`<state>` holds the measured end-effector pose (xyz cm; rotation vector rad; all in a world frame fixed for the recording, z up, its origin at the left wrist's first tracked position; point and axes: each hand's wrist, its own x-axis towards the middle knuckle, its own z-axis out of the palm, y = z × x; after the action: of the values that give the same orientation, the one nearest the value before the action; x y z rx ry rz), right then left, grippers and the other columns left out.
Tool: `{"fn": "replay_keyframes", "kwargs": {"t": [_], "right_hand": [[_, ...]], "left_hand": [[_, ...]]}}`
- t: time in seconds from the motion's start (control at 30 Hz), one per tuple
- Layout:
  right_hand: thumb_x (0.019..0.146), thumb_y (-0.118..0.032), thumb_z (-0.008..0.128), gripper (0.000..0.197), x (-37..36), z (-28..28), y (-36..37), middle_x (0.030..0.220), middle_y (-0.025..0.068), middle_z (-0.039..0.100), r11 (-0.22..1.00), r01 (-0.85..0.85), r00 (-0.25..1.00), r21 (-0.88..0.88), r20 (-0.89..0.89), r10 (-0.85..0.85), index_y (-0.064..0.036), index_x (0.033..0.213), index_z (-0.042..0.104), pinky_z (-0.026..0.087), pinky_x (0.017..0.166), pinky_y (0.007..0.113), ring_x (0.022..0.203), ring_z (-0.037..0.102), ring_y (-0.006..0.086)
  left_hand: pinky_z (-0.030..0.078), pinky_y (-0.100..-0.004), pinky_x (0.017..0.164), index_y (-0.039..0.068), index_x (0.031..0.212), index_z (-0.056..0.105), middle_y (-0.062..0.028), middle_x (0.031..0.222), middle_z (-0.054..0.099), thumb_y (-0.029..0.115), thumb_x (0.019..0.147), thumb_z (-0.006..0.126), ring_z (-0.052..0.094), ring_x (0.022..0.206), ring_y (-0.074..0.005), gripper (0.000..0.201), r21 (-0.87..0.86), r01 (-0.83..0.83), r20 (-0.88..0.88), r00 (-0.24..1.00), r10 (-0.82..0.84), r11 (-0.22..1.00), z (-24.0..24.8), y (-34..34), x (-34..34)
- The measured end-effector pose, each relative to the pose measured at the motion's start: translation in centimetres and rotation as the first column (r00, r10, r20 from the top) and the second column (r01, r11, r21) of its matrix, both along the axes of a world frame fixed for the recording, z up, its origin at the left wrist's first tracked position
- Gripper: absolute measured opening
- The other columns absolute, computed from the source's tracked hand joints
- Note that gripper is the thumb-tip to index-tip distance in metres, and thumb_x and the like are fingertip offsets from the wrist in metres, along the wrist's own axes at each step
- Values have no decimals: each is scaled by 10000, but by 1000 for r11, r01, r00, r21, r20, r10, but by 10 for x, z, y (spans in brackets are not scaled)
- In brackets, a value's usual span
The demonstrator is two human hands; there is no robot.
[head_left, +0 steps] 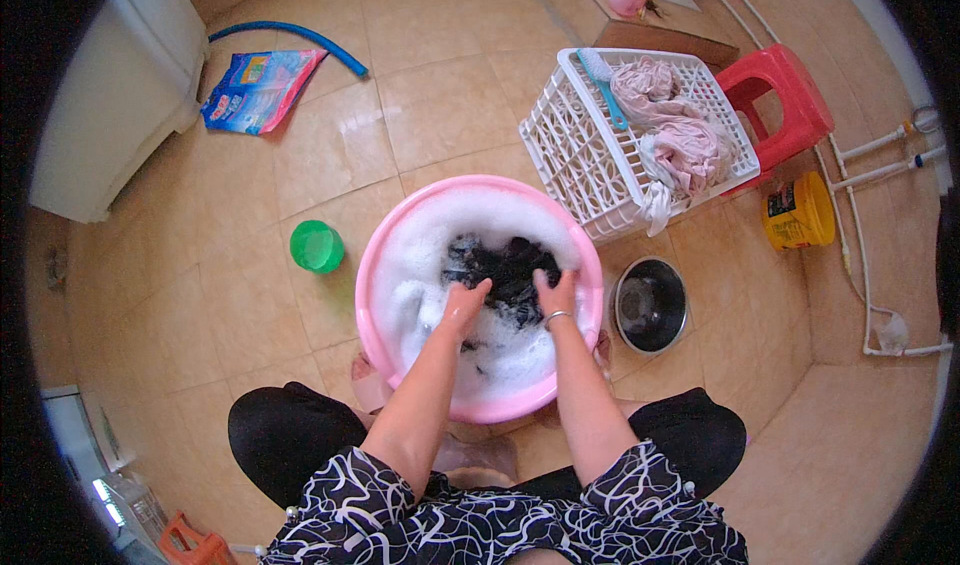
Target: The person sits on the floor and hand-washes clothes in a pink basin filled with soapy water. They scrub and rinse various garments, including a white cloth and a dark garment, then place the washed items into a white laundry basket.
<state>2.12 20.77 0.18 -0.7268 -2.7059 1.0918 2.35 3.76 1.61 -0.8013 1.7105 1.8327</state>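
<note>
A round pink basin full of white suds stands on the floor in front of me. A wet black garment lies bunched among the suds, its lower part hidden by foam. My left hand is closed on its left side, with the thumb pointing right. On the garment's right side my right hand is closed too, a bracelet around its wrist. Both sets of fingertips are partly hidden by cloth and foam.
Right of the basin are a metal bowl and a white plastic crate with pale pink wet cloth and a blue brush on top. Beyond stand a red stool and yellow bucket. A green cup sits left.
</note>
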Motion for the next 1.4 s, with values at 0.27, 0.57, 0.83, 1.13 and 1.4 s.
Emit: {"fn": "replay_keyframes", "kwargs": {"t": [0.27,0.57,0.83,1.13,1.4], "right_hand": [[750,-232,540,561,29,-53,-10,1238,201,382,726,-513,811,458,535,236,-19,1230,340,284,957,394,1155,360,323],[699,-239,644,310,23,43,-87,807,168,601,779,-440,894,-447,-296,335,-5,873,539,447,676,357,728,582,269],[801,-498,412,524,2,57,-74,763,250,569,990,-137,978,-38,152,141,-4,765,581,434,653,463,727,555,407],[759,-364,517,515,11,22,-10,1069,229,474,929,-321,855,182,478,202,-82,1171,392,320,915,402,1014,447,388],[626,-173,622,584,18,-8,-5,1101,189,505,923,-384,891,-35,249,380,-9,1151,426,340,921,331,1054,463,292]], "left_hand": [[433,-350,635,-25,935,559,-98,792,581,250,704,620,540,709,-202,365,-360,135,-8,989,-148,923,-29,-23,3],[459,-408,713,43,1050,500,-97,974,559,418,817,428,558,824,-273,447,601,-331,188,943,274,727,-4,-15,-6],[472,-365,585,40,862,554,-83,797,570,218,794,479,558,659,-224,205,494,-170,-47,974,221,853,7,-7,5],[354,-404,861,-37,1225,260,-168,1261,299,329,767,558,422,1036,-274,657,354,-230,224,962,156,907,-13,-4,5],[313,-402,901,21,1176,411,-129,1114,494,390,744,576,419,1070,-256,592,221,-63,228,973,11,973,-4,-9,11]]}}
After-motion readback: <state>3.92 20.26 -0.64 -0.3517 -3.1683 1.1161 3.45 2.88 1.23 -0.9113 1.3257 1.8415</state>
